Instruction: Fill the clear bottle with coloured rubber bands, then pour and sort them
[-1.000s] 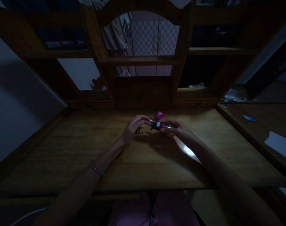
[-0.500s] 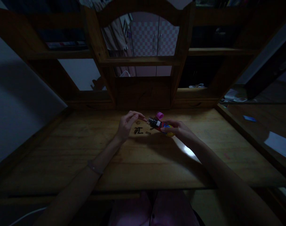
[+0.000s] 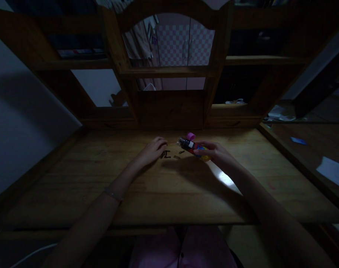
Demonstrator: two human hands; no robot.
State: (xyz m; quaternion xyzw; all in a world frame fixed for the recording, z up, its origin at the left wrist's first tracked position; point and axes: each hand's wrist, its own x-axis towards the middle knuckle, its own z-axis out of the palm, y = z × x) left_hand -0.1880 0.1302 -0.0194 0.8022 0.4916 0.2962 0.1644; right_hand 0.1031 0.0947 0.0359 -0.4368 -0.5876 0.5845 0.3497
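My right hand (image 3: 211, 149) is closed around a small bottle with a black, red, blue and yellow body (image 3: 196, 147). The bottle lies tilted above the table, its clear open-looking end pointing left. My left hand (image 3: 155, 149) is down at the tabletop, fingers curled and drawn together; whatever they grip is hidden. Right beside it lie several small dark metal clips (image 3: 166, 153). A thin looped clip (image 3: 177, 157) and another small dark piece (image 3: 181, 152) rest under the bottle's end. Just behind the bottle is a pink cap (image 3: 190, 136).
The wooden desk (image 3: 108, 175) has a shelf unit (image 3: 169, 72) along its back, with low drawers. On a lower surface at right are a blue card (image 3: 298, 140) and white paper (image 3: 333, 172). A wall (image 3: 27, 108) bounds the left side.
My left hand has moved away from the bottle's end, down and left to the small clips on the table. My right hand keeps the bottle in nearly the same place.
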